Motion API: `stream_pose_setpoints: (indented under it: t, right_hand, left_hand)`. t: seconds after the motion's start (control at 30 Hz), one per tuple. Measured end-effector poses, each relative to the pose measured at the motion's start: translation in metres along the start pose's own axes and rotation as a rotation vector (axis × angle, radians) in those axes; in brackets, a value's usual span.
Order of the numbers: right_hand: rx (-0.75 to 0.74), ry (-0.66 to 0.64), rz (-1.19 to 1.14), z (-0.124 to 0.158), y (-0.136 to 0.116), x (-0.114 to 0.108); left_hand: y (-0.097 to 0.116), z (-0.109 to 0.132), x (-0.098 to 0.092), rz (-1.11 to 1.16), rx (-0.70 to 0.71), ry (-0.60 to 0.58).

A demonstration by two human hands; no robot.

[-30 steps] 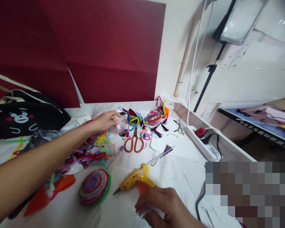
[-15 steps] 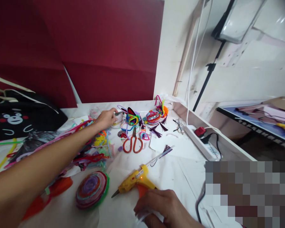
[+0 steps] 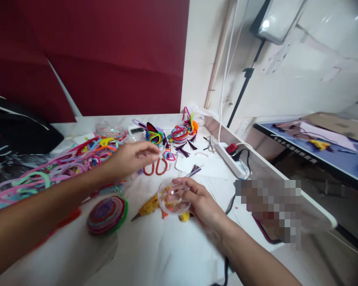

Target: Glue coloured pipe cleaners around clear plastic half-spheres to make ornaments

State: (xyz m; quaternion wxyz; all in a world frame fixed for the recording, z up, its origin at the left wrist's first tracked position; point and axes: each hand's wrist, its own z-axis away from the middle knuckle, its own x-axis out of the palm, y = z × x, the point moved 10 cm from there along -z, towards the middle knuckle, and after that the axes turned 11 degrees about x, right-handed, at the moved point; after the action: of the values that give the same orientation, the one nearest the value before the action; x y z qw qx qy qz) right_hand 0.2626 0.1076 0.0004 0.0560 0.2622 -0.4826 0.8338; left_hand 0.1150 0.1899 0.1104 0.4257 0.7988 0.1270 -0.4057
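Observation:
My right hand grips a clear plastic half-ball by its right edge, above the yellow glue gun. The gun lies on the white-covered table, its nozzle towards the left. Fingers stretched out, my left hand hovers with nothing visible in it, beside red-handled scissors that it partly hides. A disc of coiled pipe cleaners rests below that hand, purple in the middle and green at the rim. Behind stand colourful pipe-cleaner figures, with another clear-bodied one to their right.
A heap of pipe cleaners covers the left side, by a black bag. Glasses and a white power strip lie at the right, near the raised table edge. A blue table stands beyond.
My left hand has drawn back from the items at the rear towards the middle. My right hand has risen with the clear half-ball, now over the glue gun. The view has shifted right.

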Motion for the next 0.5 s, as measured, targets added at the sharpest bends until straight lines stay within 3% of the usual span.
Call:
stream_pose_setpoints:
  t: [0.07,0.17,0.23,0.37,0.5]
  right_hand:
    - [0.044,0.003,-0.065,0.000,0.003,0.000]
    - [0.055,-0.051,-0.095,0.003,0.003,0.008]
    - [0.051,-0.110,-0.077,0.007,0.001,0.016]
    - [0.060,-0.272,0.043,0.022,-0.002,0.037]
    - [-0.028,-0.350,0.266,0.035,-0.009,0.050]
  left_hand:
    - [0.035,0.022,0.028,0.068,0.130,-0.154]
    - [0.065,0.048,0.048,0.109,0.258,-0.195]
    - [0.064,0.058,0.052,0.208,0.221,-0.169]
    - [0.045,0.071,0.051,0.617,0.001,-0.056]
    - [0.040,0.085,0.053,0.862,-0.145,0.009]
